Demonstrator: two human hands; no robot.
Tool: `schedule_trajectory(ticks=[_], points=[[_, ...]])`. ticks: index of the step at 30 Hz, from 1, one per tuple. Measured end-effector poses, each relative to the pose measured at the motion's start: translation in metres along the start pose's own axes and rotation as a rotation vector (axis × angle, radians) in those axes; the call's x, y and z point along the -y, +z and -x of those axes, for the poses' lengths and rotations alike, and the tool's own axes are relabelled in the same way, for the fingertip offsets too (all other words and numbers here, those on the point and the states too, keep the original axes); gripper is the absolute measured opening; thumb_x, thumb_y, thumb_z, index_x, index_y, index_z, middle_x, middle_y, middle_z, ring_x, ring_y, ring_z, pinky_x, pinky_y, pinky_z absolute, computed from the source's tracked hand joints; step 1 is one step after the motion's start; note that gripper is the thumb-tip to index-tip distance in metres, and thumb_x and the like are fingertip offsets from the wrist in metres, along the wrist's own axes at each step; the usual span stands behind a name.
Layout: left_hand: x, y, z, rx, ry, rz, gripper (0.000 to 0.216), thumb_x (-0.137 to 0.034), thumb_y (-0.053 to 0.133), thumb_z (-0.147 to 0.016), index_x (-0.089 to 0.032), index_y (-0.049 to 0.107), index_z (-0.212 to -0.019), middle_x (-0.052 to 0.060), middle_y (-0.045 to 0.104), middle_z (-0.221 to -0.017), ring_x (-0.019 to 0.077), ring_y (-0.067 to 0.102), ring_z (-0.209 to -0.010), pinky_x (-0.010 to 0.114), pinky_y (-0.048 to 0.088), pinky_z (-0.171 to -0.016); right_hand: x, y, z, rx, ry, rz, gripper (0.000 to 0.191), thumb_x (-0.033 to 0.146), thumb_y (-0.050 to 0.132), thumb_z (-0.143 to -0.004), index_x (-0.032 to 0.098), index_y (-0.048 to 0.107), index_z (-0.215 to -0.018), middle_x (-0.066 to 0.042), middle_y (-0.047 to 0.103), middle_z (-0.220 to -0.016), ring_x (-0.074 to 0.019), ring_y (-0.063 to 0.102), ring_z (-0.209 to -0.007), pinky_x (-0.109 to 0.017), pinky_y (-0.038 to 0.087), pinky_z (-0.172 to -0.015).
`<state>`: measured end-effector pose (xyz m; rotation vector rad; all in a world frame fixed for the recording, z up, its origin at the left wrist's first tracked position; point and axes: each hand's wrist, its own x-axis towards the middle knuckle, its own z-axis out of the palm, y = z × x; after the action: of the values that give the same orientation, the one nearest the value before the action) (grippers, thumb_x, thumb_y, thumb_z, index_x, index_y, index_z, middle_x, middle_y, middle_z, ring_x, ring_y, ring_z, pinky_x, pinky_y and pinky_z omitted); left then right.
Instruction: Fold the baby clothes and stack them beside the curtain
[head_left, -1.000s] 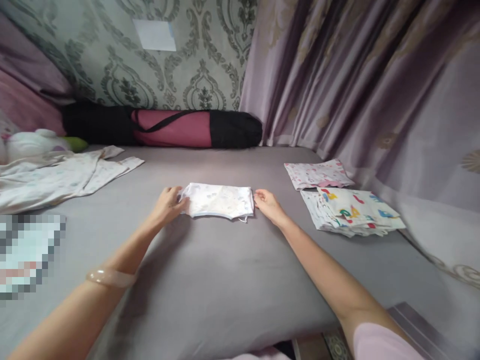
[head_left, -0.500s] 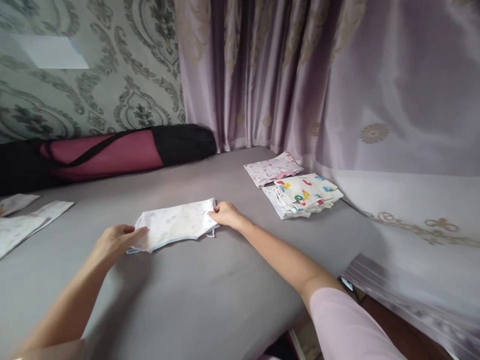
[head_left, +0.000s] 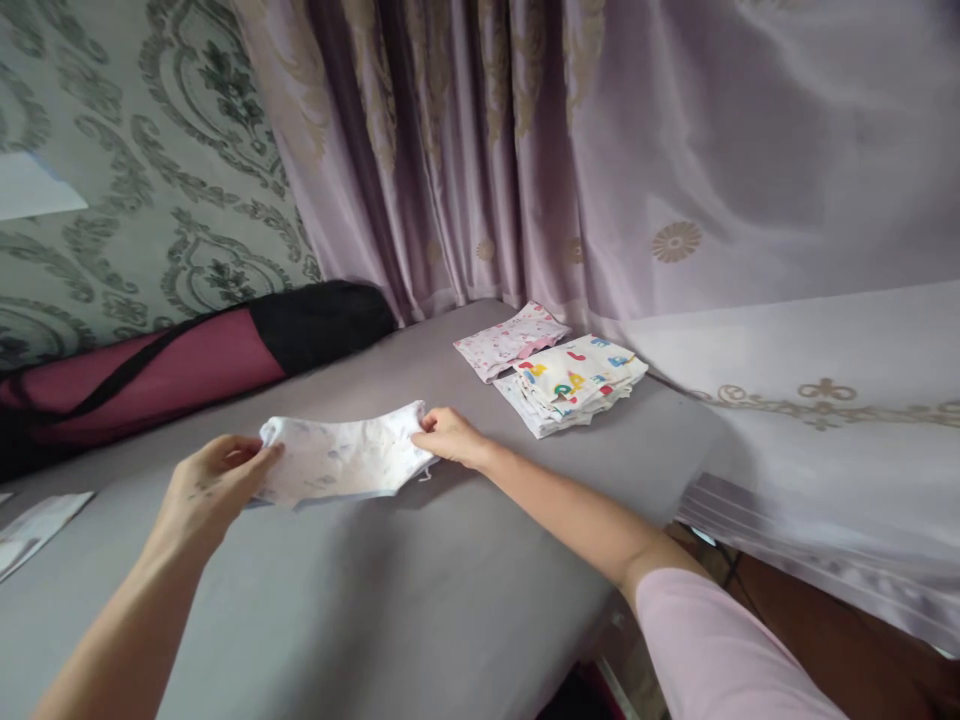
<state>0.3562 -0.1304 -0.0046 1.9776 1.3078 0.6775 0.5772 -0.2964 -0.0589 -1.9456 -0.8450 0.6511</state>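
A small folded white garment (head_left: 341, 460) with a faint print and pale blue edging is held just above the grey bed sheet (head_left: 390, 590). My left hand (head_left: 210, 485) pinches its left end. Its right end is pinched by my right hand (head_left: 448, 436). Both hands are closed on the cloth. To the right lies a stack of folded clothes with coloured letters (head_left: 571, 380), and behind it a folded pink-print piece (head_left: 511, 338).
A maroon and black roll bag (head_left: 180, 365) lies along the patterned wall. Mauve curtains (head_left: 600, 160) hang at the back and right, draping over the bed's right edge. An unfolded pale garment's corner (head_left: 34, 525) shows at far left.
The view has swung to the right. Both hands have lifted the folded white garment off the sheet and carried it slightly toward the stack on the right.
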Motion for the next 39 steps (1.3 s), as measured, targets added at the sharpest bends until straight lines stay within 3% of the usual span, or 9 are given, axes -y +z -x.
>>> schedule_trajectory(ticks=[6, 12, 16, 21, 24, 28, 33, 36, 39], points=[[-0.069, 0.041, 0.013, 0.161, 0.154, 0.421, 0.078, -0.047, 0.079, -0.054, -0.027, 0.058, -0.126, -0.006, 0.065, -0.068, 0.0115, 0.048, -0.051, 0.02, 0.034, -0.047, -0.005, -0.079, 0.018, -0.143, 0.036, -0.305, 0.005, 0.016, 0.065, -0.076, 0.018, 0.06, -0.077, 0.006, 0.059, -0.058, -0.01, 0.055, -0.051, -0.017, 0.041, -0.046], [-0.126, 0.107, 0.024, 0.341, 0.314, 0.55, 0.057, -0.049, 0.072, -0.06, -0.013, 0.07, -0.104, -0.004, 0.052, -0.061, 0.0096, 0.042, -0.052, 0.022, 0.03, -0.049, -0.021, -0.169, 0.033, -0.385, 0.063, -0.345, 0.003, 0.015, 0.066, -0.079, 0.016, 0.064, -0.082, 0.002, 0.067, -0.065, -0.0112, 0.06, -0.056, -0.019, 0.046, -0.052], [-0.157, 0.153, 0.032, 0.419, 0.355, 0.599, 0.059, -0.047, 0.066, -0.063, -0.01, 0.07, -0.109, -0.005, 0.047, -0.057, 0.0093, 0.039, -0.049, 0.023, 0.028, -0.049, -0.037, -0.223, 0.037, -0.553, 0.075, -0.278, 0.013, 0.018, 0.067, -0.079, 0.015, 0.066, -0.091, 0.001, 0.069, -0.069, -0.0106, 0.06, -0.056, -0.018, 0.045, -0.05], [-0.177, 0.208, 0.043, 0.553, 0.357, 0.711, 0.062, -0.04, 0.064, -0.066, -0.008, 0.067, -0.119, -0.005, 0.05, -0.056, 0.0091, 0.04, -0.049, 0.022, 0.032, -0.05, -0.058, -0.276, 0.04, -0.607, 0.037, -0.178, 0.035, 0.014, 0.064, -0.076, 0.015, 0.066, -0.111, 0.002, 0.068, -0.07, -0.0083, 0.056, -0.053, -0.015, 0.039, -0.046], [-0.182, 0.234, 0.052, 0.633, 0.358, 0.754, 0.065, -0.036, 0.063, -0.068, -0.008, 0.063, -0.127, -0.005, 0.05, -0.056, 0.0092, 0.041, -0.049, 0.022, 0.035, -0.05, -0.072, -0.298, 0.037, -0.628, 0.015, -0.105, 0.04, 0.011, 0.058, -0.076, 0.014, 0.067, -0.115, 0.002, 0.067, -0.07, -0.0083, 0.055, -0.053, -0.018, 0.042, -0.051], [-0.186, 0.259, 0.067, 0.72, 0.355, 0.788, 0.069, -0.035, 0.063, -0.071, -0.009, 0.056, -0.135, -0.005, 0.051, -0.06, 0.0115, 0.049, -0.055, 0.025, 0.044, -0.059, -0.089, -0.317, 0.027, -0.679, -0.014, 0.094, 0.032, 0.013, 0.051, -0.081, 0.012, 0.074, -0.104, -0.002, 0.071, -0.078, -0.0094, 0.057, -0.061, -0.021, 0.047, -0.064], [-0.183, 0.281, 0.083, 0.816, 0.359, 0.78, 0.071, -0.032, 0.059, -0.078, -0.011, 0.046, -0.145, 0.006, 0.065, -0.086, 0.0168, 0.061, -0.077, 0.03, 0.05, -0.076, -0.107, -0.334, 0.015, -0.72, 0.018, 0.237, 0.034, 0.016, 0.046, -0.087, 0.014, 0.075, -0.104, -0.002, 0.071, -0.08, -0.0118, 0.058, -0.062, -0.025, 0.049, -0.069], [-0.172, 0.295, 0.083, 0.726, 0.485, 0.599, 0.059, -0.029, 0.057, -0.08, -0.015, 0.055, -0.138, 0.011, 0.066, -0.108, 0.0207, 0.062, -0.091, 0.035, 0.049, -0.086, -0.121, -0.334, 0.009, -0.724, 0.032, 0.347, 0.033, 0.015, 0.046, -0.089, 0.015, 0.075, -0.106, -0.005, 0.074, -0.093, -0.0151, 0.064, -0.078, -0.028, 0.05, -0.081], [-0.158, 0.303, 0.08, 0.611, 0.665, 0.368, 0.051, -0.026, 0.055, -0.082, -0.017, 0.061, -0.131, 0.012, 0.065, -0.112, 0.024, 0.06, -0.097, 0.043, 0.046, -0.096, -0.136, -0.324, 0.007, -0.697, 0.048, 0.456, 0.031, 0.012, 0.048, -0.09, 0.017, 0.075, -0.104, -0.007, 0.074, -0.108, -0.0177, 0.065, -0.099, -0.029, 0.046, -0.094]])
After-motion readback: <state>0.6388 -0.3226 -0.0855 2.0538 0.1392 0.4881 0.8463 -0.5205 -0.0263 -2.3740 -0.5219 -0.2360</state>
